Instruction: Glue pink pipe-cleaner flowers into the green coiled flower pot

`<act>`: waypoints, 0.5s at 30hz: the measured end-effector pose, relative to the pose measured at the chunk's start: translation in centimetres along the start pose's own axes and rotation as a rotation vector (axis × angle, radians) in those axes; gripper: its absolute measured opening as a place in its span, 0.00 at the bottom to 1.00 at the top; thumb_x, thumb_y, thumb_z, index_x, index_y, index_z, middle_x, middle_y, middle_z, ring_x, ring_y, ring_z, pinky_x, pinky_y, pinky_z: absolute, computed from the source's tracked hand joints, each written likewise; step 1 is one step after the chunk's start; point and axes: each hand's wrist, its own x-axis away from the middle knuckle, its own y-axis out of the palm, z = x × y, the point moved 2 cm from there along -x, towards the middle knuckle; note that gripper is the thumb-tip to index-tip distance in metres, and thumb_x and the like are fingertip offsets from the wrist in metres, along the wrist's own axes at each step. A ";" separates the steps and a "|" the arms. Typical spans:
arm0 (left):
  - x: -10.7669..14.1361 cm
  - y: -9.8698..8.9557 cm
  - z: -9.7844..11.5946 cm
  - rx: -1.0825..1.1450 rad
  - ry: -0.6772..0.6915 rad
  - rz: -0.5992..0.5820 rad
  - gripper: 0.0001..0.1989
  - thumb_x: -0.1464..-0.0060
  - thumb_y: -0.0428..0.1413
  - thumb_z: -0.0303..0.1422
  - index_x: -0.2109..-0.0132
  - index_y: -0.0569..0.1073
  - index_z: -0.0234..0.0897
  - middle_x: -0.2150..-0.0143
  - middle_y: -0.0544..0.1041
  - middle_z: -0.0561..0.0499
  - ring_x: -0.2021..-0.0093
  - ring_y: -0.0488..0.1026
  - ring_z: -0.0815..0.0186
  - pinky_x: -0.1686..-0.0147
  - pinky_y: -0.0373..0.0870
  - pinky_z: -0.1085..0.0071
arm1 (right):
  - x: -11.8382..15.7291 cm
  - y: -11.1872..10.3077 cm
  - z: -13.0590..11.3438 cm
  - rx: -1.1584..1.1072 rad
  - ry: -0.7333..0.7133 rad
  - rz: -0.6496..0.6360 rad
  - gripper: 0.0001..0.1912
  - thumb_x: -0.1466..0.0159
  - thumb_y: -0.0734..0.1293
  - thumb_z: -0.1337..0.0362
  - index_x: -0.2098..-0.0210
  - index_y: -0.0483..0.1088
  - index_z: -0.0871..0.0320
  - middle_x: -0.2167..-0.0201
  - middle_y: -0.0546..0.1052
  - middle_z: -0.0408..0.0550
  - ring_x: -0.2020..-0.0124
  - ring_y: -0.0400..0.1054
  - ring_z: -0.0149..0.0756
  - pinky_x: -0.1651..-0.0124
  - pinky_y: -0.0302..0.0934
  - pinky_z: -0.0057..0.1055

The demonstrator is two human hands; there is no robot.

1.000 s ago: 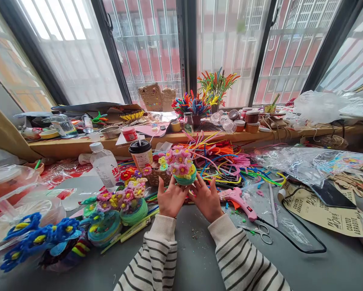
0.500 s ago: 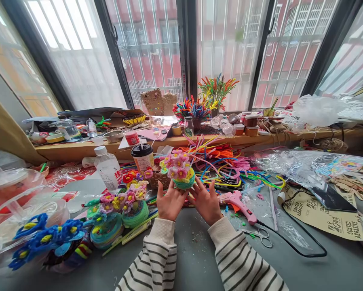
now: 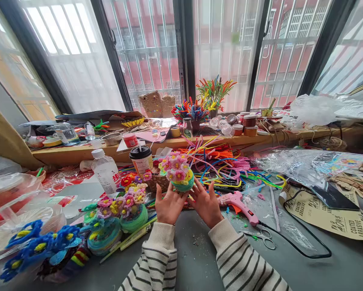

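A small flower pot [image 3: 182,184] wound in teal-green pipe cleaner, with pink and yellow fuzzy flowers [image 3: 178,166], rests on the fingers of both my hands. My left hand [image 3: 169,204] is palm up under its left side, thumb spread outward. From the right, my right hand [image 3: 206,204] holds it too, palm turned up and thumb apart; the fingertips are partly hidden beneath the pot. Similar pipe-cleaner pots [image 3: 134,218] stand to the left, near a blue-flowered one [image 3: 42,246]. Beside my right hand lies a pink glue gun [image 3: 237,204].
Scissors [image 3: 263,237] and the glue gun's black cord lie right. Loose pipe cleaners [image 3: 218,161] heap up behind the pot. A lidded cup [image 3: 141,159] and a plastic bottle [image 3: 106,171] stand back left. Sandpaper sheets [image 3: 330,214] and plastic bags [image 3: 290,161] cover the right.
The view has shifted slightly, so the table things on the left sit a little further left. Both hands keep the flower pot in nearly the same pose.
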 end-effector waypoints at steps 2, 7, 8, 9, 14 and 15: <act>-0.1 0.2 -0.1 0.008 -0.006 -0.009 0.31 0.50 0.44 0.50 0.43 0.57 0.38 0.46 0.66 0.41 0.47 0.62 0.55 0.47 0.53 0.56 | 0.1 0.0 -0.1 0.000 -0.009 0.007 0.31 0.45 0.53 0.40 0.51 0.64 0.49 0.52 0.69 0.43 0.53 0.61 0.36 0.53 0.55 0.35; -0.5 0.5 -0.3 0.031 -0.056 -0.063 0.29 0.48 0.41 0.49 0.44 0.58 0.38 0.47 0.68 0.43 0.47 0.63 0.56 0.47 0.53 0.55 | 0.1 -0.1 -0.3 -0.023 -0.035 0.022 0.28 0.44 0.53 0.41 0.52 0.65 0.48 0.53 0.70 0.42 0.53 0.62 0.34 0.52 0.55 0.35; -0.5 0.6 -0.3 0.036 -0.054 -0.062 0.29 0.48 0.41 0.50 0.44 0.58 0.38 0.48 0.68 0.43 0.47 0.63 0.56 0.47 0.53 0.55 | 0.1 -0.1 -0.2 -0.021 -0.033 0.022 0.28 0.44 0.53 0.41 0.52 0.65 0.48 0.53 0.70 0.42 0.53 0.62 0.35 0.52 0.55 0.35; -0.5 0.7 -0.3 0.043 -0.052 -0.058 0.29 0.48 0.41 0.50 0.44 0.59 0.38 0.48 0.68 0.43 0.47 0.63 0.56 0.47 0.53 0.55 | 0.1 -0.1 -0.2 -0.021 -0.032 0.022 0.28 0.44 0.53 0.41 0.52 0.65 0.48 0.53 0.70 0.42 0.53 0.62 0.35 0.52 0.56 0.35; -0.4 1.3 -0.4 0.063 -0.060 -0.014 0.28 0.48 0.40 0.49 0.45 0.60 0.38 0.51 0.70 0.44 0.49 0.65 0.59 0.47 0.55 0.58 | 0.3 -0.2 -0.3 -0.062 -0.025 0.041 0.28 0.44 0.51 0.41 0.53 0.66 0.48 0.54 0.71 0.40 0.54 0.63 0.33 0.51 0.55 0.33; -0.3 1.4 -0.5 0.062 -0.066 -0.008 0.28 0.48 0.40 0.49 0.45 0.61 0.38 0.52 0.71 0.44 0.49 0.65 0.59 0.47 0.55 0.58 | 0.4 -0.3 -0.3 -0.070 -0.022 0.048 0.28 0.44 0.51 0.41 0.53 0.66 0.48 0.54 0.71 0.40 0.55 0.63 0.32 0.51 0.55 0.33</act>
